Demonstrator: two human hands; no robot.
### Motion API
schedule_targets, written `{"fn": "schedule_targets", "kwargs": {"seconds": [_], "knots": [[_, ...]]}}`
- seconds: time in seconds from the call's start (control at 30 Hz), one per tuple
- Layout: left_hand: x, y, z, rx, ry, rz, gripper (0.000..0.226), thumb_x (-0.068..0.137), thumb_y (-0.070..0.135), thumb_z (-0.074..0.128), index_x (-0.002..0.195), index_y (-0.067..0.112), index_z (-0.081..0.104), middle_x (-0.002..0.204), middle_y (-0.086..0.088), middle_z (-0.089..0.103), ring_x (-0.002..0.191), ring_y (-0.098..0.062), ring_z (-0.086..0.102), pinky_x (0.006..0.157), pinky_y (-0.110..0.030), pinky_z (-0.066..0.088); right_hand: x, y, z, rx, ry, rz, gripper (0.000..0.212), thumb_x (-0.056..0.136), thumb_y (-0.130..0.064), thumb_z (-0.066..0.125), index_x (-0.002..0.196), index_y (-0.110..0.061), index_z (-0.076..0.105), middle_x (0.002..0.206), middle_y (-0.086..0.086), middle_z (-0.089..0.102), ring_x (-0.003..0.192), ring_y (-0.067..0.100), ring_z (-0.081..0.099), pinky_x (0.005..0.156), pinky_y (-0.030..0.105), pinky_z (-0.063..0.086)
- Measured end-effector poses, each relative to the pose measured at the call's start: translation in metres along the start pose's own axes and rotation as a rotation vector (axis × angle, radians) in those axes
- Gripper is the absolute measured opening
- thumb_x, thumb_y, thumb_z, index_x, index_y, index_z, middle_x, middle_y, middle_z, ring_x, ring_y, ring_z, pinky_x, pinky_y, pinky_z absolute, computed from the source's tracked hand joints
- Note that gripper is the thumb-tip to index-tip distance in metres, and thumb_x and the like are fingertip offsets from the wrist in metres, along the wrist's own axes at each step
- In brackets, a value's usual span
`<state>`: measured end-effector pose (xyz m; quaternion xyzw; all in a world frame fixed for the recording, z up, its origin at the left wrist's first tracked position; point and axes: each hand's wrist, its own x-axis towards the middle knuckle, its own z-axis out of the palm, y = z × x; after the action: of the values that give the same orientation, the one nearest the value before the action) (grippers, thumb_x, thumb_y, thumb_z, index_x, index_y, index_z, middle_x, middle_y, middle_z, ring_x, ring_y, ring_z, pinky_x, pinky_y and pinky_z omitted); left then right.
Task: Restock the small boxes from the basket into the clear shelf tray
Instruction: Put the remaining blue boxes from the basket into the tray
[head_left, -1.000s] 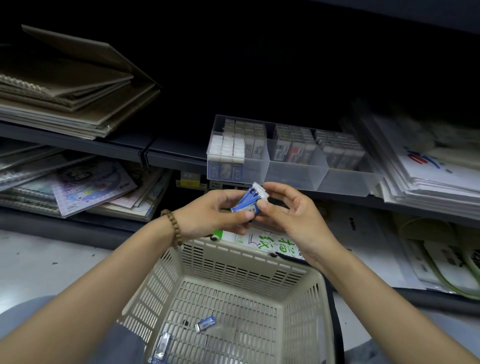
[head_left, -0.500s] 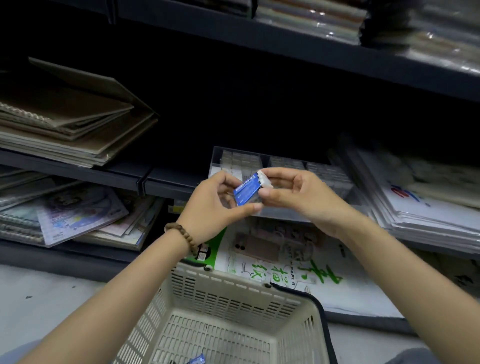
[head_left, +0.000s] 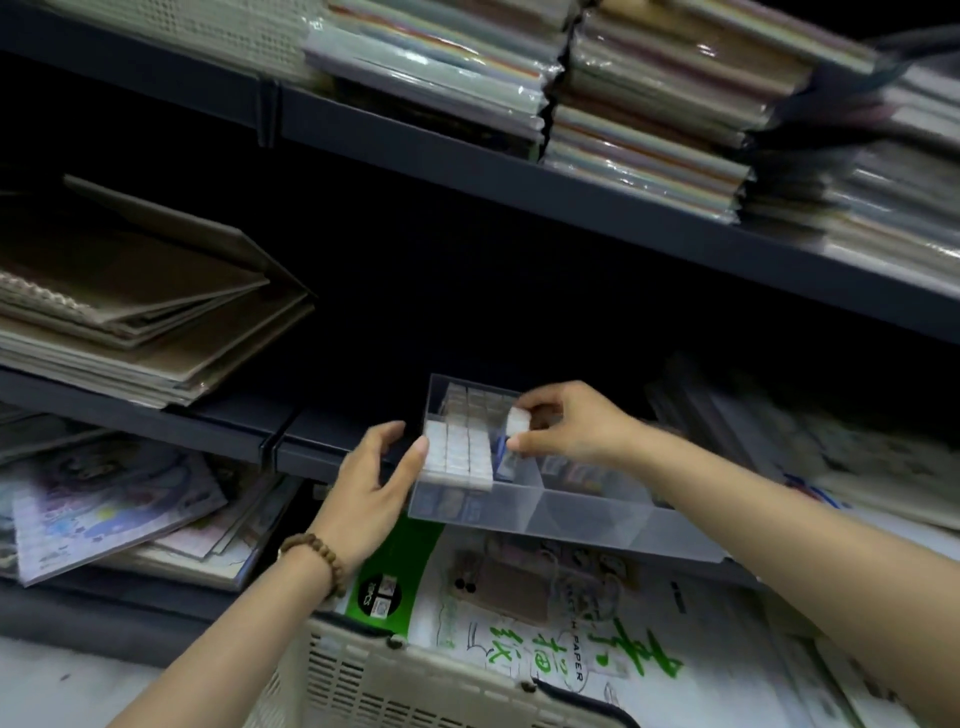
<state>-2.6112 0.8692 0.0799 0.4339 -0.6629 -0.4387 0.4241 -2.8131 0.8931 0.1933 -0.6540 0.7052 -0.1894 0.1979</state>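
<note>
- Right hand (head_left: 569, 426) fingertips (head_left: 524, 409) and thumb pinch a small box (head_left: 517, 422), white end up, blue side below
- It sits at the right edge of the clear tray's (head_left: 571, 512) left compartment, in the gap between the packed boxes (head_left: 457, 457) and the divider
- Left hand (head_left: 371, 486) has its fingers straight and slightly apart, with the thumb tip touching the packed rows' front-left corner
- The middle compartment's front is bare
- Dark open room lies above the tray, under the upper shelf (head_left: 597, 205)
- The basket (head_left: 415, 686) rim is below, near the wrists
</note>
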Motion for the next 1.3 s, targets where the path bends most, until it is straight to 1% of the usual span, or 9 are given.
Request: {"fn": "schedule_targets", "kwargs": {"seconds": [0.13, 0.23, 0.4, 0.57, 0.77, 0.97, 1.13, 1.2, 1.3], "knots": [[0.002, 0.005, 0.006, -0.086, -0.071, -0.040, 0.076, 0.069, 0.066, 0.038, 0.133, 0.024, 0.042, 0.117, 0.015, 0.050, 0.108, -0.001, 0.047, 0.081, -0.010, 0.038, 0.009, -0.004, 0.016, -0.104, -0.019, 0.070, 0.060, 0.075, -0.025, 0.079, 0.127, -0.007, 0.055, 0.098, 0.002, 0.060, 0.089, 0.012, 0.056, 0.074, 0.022, 0.042], [0.004, 0.006, 0.005, -0.089, -0.076, -0.053, 0.068, 0.074, 0.062, 0.040, 0.130, 0.025, 0.045, 0.112, 0.016, 0.052, 0.106, 0.000, 0.049, 0.074, -0.006, 0.037, 0.008, -0.002, 0.025, -0.025, 0.046, 0.178, 0.056, 0.076, -0.021, 0.078, 0.124, -0.004, 0.055, 0.105, 0.007, 0.064, 0.092, 0.016, 0.060, 0.076, 0.024, 0.046], [0.001, 0.005, 0.005, -0.102, -0.095, -0.055, 0.076, 0.068, 0.066, 0.041, 0.133, 0.025, 0.042, 0.122, 0.013, 0.051, 0.113, -0.003, 0.048, 0.089, -0.017, 0.041, 0.006, -0.002, 0.032, 0.300, 0.107, 0.349, 0.043, 0.082, -0.016, 0.072, 0.118, 0.003, 0.058, 0.115, 0.014, 0.065, 0.092, 0.020, 0.069, 0.088, 0.035, 0.055], [-0.001, 0.005, 0.004, -0.096, -0.112, -0.050, 0.079, 0.068, 0.066, 0.044, 0.135, 0.024, 0.042, 0.132, 0.009, 0.050, 0.123, -0.008, 0.046, 0.104, -0.035, 0.041, 0.008, -0.010, 0.032, 0.277, 0.102, 0.378, 0.042, 0.084, -0.014, 0.069, 0.119, 0.008, 0.058, 0.123, 0.019, 0.061, 0.093, 0.024, 0.069, 0.082, 0.030, 0.057], [-0.003, 0.005, 0.005, -0.091, -0.107, -0.045, 0.066, 0.079, 0.057, 0.048, 0.136, 0.024, 0.041, 0.134, 0.007, 0.049, 0.124, -0.010, 0.045, 0.105, -0.038, 0.040, 0.005, -0.020, 0.030, 0.045, 0.041, 0.348, 0.039, 0.082, -0.020, 0.072, 0.109, 0.006, 0.063, 0.103, 0.017, 0.070, 0.084, 0.023, 0.072, 0.084, 0.035, 0.057], [-0.014, 0.006, -0.002, -0.087, -0.121, -0.040, 0.067, 0.078, 0.056, 0.046, 0.134, 0.020, 0.044, 0.132, 0.005, 0.052, 0.119, -0.009, 0.050, 0.102, -0.035, 0.043, -0.009, -0.025, 0.022, 0.159, 0.021, 0.300, 0.044, 0.091, -0.021, 0.061, 0.124, 0.006, 0.055, 0.117, 0.019, 0.064, 0.091, 0.021, 0.067, 0.076, 0.025, 0.056], [-0.039, -0.002, -0.014, 0.029, -0.210, -0.054, 0.068, 0.073, 0.063, 0.043, 0.132, 0.028, 0.044, 0.123, 0.015, 0.052, 0.108, -0.003, 0.054, 0.087, -0.020, 0.047, -0.054, -0.017, 0.020, 0.375, 0.078, 0.102, 0.033, 0.092, -0.025, 0.058, 0.123, -0.015, 0.058, 0.118, 0.000, 0.064, 0.102, 0.009, 0.063, 0.073, 0.015, 0.055], [-0.055, -0.012, -0.017, 0.092, -0.287, -0.088, 0.066, 0.074, 0.062, 0.043, 0.131, 0.031, 0.042, 0.121, 0.020, 0.050, 0.104, 0.003, 0.053, 0.078, -0.012, 0.045, -0.077, -0.005, 0.029, 0.482, 0.142, 0.017, 0.023, 0.093, -0.024, 0.056, 0.115, -0.019, 0.062, 0.109, -0.006, 0.068, 0.097, 0.004, 0.065, 0.071, 0.014, 0.055], [-0.085, -0.042, -0.020, 0.224, -0.386, -0.150, 0.048, 0.086, 0.050, 0.048, 0.130, 0.031, 0.043, 0.121, 0.022, 0.051, 0.102, 0.008, 0.052, 0.074, -0.006, 0.043, -0.101, 0.021, 0.062, 0.729, 0.052, 0.063, 0.016, 0.094, -0.016, 0.055, 0.104, -0.017, 0.067, 0.100, -0.004, 0.073, 0.087, 0.009, 0.070, 0.067, 0.017, 0.055]]}}
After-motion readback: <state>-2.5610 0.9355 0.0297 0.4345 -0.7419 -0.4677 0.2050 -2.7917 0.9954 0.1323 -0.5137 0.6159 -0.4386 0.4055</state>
